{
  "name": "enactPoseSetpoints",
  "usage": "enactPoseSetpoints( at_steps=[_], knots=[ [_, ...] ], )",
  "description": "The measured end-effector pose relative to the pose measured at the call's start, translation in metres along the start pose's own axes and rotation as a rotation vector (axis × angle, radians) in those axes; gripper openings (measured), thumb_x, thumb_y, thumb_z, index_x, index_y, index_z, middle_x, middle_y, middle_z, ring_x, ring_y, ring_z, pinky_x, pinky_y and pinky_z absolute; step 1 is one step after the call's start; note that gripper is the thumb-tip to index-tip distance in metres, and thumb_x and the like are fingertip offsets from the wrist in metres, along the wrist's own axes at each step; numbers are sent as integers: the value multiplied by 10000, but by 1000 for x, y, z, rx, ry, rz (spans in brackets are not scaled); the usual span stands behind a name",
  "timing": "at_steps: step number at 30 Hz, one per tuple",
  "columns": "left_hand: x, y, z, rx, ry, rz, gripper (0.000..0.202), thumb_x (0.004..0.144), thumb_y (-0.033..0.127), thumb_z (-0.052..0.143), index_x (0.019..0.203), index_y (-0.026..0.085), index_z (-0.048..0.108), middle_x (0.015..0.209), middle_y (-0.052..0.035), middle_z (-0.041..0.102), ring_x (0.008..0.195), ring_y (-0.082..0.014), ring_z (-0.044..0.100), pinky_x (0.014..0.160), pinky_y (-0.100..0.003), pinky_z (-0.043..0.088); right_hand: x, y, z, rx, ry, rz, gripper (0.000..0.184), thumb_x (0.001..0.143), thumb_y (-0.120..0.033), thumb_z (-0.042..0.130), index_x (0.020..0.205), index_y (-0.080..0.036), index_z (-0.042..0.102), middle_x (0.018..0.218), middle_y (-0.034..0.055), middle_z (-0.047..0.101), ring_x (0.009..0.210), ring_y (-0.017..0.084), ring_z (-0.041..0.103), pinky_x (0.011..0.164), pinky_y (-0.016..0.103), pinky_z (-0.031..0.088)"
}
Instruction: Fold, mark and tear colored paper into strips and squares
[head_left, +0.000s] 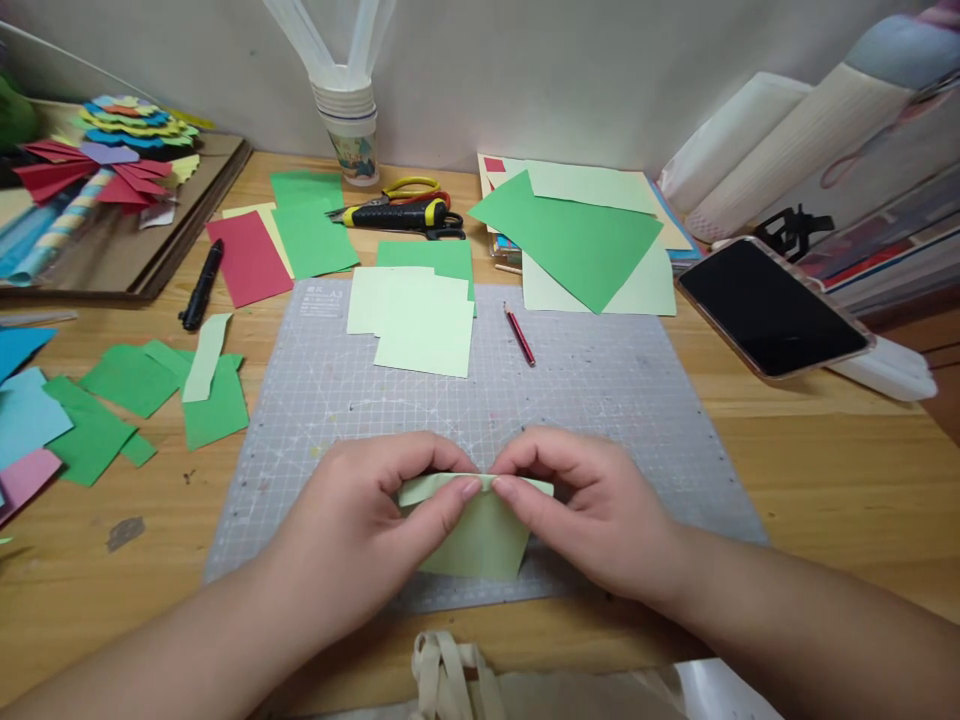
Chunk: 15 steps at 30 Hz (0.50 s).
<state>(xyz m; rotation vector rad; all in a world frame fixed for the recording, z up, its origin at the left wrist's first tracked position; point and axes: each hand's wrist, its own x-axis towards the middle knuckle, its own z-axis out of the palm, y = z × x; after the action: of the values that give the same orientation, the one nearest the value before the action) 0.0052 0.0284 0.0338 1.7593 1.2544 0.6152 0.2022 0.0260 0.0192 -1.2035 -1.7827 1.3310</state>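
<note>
Between both hands is a pale green sheet of paper, its upper edge folded over in a narrow strip. My left hand pinches the fold with thumb and fingers near its middle. Close beside it, my right hand pinches the same fold, the two thumb tips almost meeting. The sheet hangs above the near part of a grey cutting mat. Farther up the mat lie several pale green paper pieces and a short dark red pencil.
Behind the mat are a black-and-yellow utility knife, scissors and stacked paper cups. Green scraps, a black pen and a red paper lie left. A large green sheet and a phone are right.
</note>
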Motion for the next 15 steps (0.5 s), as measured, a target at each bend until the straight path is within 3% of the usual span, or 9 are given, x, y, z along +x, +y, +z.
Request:
enactPoseSetpoints(
  at_steps=[10,15],
  knots=[
    [-2,0,1,-8,-35,27,95,843,279,600,804,232,673,767,56,699,717,-92,624,647,-191,456,-2,-3,0,-186,-17,-110,123,852,-175,560,746,-189,620,630,-29,609,562,84,524,523,198,403],
    [0,2,-3,-24,-65,-4,147,849,292,583,740,225,656,720,45,669,683,-99,593,623,-209,434,-1,-4,-1,-132,-47,-98,120,820,-151,565,716,-194,608,629,-27,616,565,89,536,528,205,416]
  ],
)
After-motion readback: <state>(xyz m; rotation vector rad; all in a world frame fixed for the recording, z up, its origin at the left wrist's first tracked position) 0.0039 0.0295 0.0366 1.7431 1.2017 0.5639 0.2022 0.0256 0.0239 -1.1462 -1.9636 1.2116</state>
